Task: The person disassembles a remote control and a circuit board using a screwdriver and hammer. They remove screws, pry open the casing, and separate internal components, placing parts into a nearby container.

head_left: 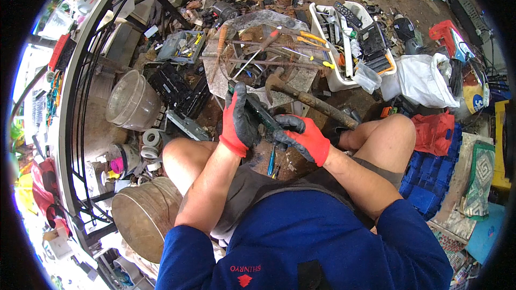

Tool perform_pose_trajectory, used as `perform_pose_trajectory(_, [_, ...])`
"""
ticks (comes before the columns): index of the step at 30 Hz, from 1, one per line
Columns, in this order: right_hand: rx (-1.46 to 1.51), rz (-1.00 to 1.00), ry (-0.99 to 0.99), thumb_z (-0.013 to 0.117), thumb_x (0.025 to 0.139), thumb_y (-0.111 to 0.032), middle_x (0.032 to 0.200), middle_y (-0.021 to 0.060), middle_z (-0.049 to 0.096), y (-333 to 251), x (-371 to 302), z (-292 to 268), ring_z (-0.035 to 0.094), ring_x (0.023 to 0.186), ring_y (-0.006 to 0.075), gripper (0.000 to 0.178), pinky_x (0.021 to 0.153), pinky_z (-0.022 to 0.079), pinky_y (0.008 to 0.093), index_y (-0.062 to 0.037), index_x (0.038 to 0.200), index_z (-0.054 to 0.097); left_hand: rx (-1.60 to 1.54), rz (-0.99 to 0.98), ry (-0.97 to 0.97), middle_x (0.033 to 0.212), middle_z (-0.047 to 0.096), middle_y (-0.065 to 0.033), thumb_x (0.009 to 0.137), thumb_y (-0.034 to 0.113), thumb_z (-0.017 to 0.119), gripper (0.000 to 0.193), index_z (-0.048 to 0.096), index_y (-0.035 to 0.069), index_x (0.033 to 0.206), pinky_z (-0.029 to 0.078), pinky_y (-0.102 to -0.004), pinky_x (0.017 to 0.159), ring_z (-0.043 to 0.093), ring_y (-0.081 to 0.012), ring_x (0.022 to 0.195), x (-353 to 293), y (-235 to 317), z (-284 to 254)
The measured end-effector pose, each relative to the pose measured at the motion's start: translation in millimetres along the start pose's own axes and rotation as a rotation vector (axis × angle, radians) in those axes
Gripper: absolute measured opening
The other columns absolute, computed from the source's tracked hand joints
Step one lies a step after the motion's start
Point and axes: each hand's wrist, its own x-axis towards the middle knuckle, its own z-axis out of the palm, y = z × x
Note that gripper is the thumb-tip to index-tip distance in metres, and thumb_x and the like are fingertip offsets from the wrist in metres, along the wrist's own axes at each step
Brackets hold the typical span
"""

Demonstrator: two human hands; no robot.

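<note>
Both hands are wearing red-and-black work gloves and are clamping one long narrow green circuit board (262, 114) between them. Left hand (239, 121) is wrapping its fingers (240, 96) over the board's upper end, thumb side hidden, grip clenched. Right hand (302, 137) is pinching the lower end at about 4 o'clock from the left, its fingers (287, 123) curling over the edge, also clenched on the board. The board is running diagonally from 11 o'clock to 5 o'clock, above the lap, between the bare knees.

Judgement: the step in hand looks like stripping or prying the board apart. The next move probably calls for a steady left-hand hold while the right works at one end; which part is coming loose is too small to tell.

Outward: a rusty hammer (309, 99) is lying at 2 o'clock from the hands, just beside the right knee. A stone slab (301, 78) with screwdrivers (314, 40) is sitting at 12 o'clock. A white bin (336, 78) of remotes is at 1 o'clock, a clear plastic jar (131, 102) at 9 o'clock, a metal bucket (142, 215) at 7 o'clock.
</note>
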Motion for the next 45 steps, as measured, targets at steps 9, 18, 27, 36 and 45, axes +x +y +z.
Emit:
perform_pose_trajectory(9, [0.552, 0.148, -0.044, 0.056, 0.102, -0.028, 0.119, 0.0109, 0.07, 2, 12, 0, 0.07, 0.103, 0.0211, 0.039, 0.086, 0.058, 0.036, -0.0012, 0.13, 0.06, -0.038, -0.004, -0.146, 0.098, 0.066, -0.0077, 0.1, 0.054, 0.052, 0.046, 0.06, 0.013, 0.121, 0.056, -0.0428, 0.079, 0.066, -0.0231, 0.087, 13, 4, 0])
perform_pose_trajectory(18, [0.734, 0.187, -0.138, 0.054, 0.103, -0.03, 0.121, 0.0112, 0.069, 2, 7, 6, 0.069, 0.105, 0.0205, 0.042, 0.088, 0.057, 0.0349, -0.0017, 0.133, 0.058, -0.028, -0.064, -0.418, 0.119, 0.064, -0.0169, 0.095, 0.037, 0.056, 0.056, 0.049, 0.004, 0.139, 0.051, -0.0493, 0.099, 0.064, -0.0328, 0.11, -13, 12, 13])
perform_pose_trajectory(27, [0.627, 0.138, -0.189, 0.049, 0.105, -0.033, 0.127, 0.0107, 0.067, -8, 0, 13, 0.068, 0.11, 0.0251, 0.044, 0.086, 0.059, 0.0394, -0.0047, 0.138, 0.055, -0.114, -0.144, -0.593, 0.117, 0.063, -0.0215, 0.074, 0.028, 0.067, 0.061, 0.054, -0.003, 0.125, 0.051, -0.0514, 0.099, 0.061, -0.0386, 0.113, -15, 17, 9])
perform_pose_trajectory(36, [0.63, 0.169, -0.182, 0.052, 0.104, -0.027, 0.127, 0.0111, 0.067, -15, -2, 16, 0.068, 0.109, 0.0253, 0.041, 0.088, 0.058, 0.0408, -0.0039, 0.137, 0.055, -0.262, -0.129, -0.668, 0.116, 0.061, -0.0202, 0.083, 0.025, 0.061, 0.078, 0.032, 0.008, 0.152, 0.053, -0.0558, 0.096, 0.06, -0.0421, 0.114, -20, 19, 14])
perform_pose_trajectory(45, [0.542, 0.17, -0.176, 0.046, 0.105, -0.032, 0.133, 0.0136, 0.062, -14, -2, 15, 0.065, 0.114, 0.0274, 0.047, 0.086, 0.059, 0.04, -0.0031, 0.143, 0.049, -0.315, -0.143, -0.694, 0.112, 0.061, -0.0192, 0.088, 0.031, 0.06, 0.07, 0.035, 0.008, 0.149, 0.055, -0.0553, 0.092, 0.062, -0.0431, 0.111, -15, 19, 15])
